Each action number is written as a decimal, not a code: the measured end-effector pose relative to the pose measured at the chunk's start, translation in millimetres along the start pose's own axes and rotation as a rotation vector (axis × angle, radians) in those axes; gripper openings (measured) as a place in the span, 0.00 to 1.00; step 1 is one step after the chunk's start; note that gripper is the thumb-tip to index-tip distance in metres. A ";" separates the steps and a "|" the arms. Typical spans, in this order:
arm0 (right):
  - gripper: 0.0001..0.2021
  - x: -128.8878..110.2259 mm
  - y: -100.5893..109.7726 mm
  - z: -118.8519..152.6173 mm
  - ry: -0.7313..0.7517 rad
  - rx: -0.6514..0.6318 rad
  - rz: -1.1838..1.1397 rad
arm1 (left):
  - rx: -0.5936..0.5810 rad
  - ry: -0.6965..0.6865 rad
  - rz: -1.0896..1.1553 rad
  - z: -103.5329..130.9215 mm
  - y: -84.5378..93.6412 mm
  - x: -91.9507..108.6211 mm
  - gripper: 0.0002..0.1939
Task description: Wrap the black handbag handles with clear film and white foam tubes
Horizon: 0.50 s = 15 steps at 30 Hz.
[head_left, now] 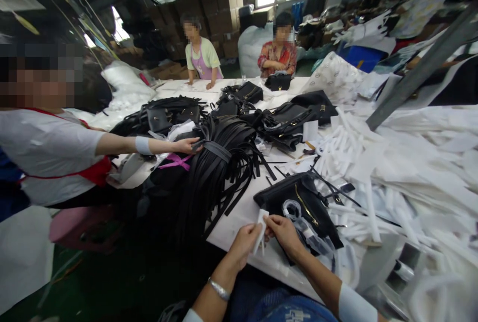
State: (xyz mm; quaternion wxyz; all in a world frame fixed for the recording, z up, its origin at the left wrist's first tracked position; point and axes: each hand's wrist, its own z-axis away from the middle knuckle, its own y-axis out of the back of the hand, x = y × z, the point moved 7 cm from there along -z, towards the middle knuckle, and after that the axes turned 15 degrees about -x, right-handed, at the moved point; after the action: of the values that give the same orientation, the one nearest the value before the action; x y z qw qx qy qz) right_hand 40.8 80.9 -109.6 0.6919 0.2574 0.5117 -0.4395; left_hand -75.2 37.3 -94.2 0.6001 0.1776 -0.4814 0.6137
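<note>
Near the table's front edge, my left hand (247, 242) pinches a narrow white strip (262, 218), which looks like foam or paper wrapping. My right hand (283, 232) grips the same strip from the other side, close to its upper end. Just beyond my hands lies a black handbag (298, 196) with a gold zipper (306, 205). Clear plastic wrapping (311, 235) rests on the bag beside my right wrist. What my fingertips cover on the strip is hidden.
A big bundle of black straps (224, 148) lies to the left, touched by a co-worker's hand (189, 146). More black bags (291, 113) sit farther back. White foam strips (347, 148) heap up on the right by a grey pole (418, 68). Two people stand across the table (231, 225).
</note>
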 end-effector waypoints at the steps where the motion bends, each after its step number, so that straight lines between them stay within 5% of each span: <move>1: 0.21 -0.8 2.2 -1.5 0.018 0.002 0.045 | -0.005 0.004 0.038 -2.7 -1.4 -2.6 0.25; 6: 0.20 3.7 3.8 -10.0 0.036 0.034 0.078 | 0.108 -0.019 0.030 -8.2 -0.4 -10.7 0.25; 11: 0.15 6.5 -8.4 8.9 0.000 0.002 -0.067 | 0.187 -0.045 -0.173 2.5 1.2 -15.4 0.23; 15: 0.13 -6.8 46.1 72.2 0.134 0.183 -0.088 | 0.221 0.047 -0.275 -4.0 12.9 -25.4 0.24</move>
State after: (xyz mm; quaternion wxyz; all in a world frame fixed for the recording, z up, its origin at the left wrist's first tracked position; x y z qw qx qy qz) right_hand 115.2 47.2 -82.7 0.6099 0.3254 0.5254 -0.4961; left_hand -80.0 28.5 -121.2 0.6663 0.2922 -0.3678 0.5792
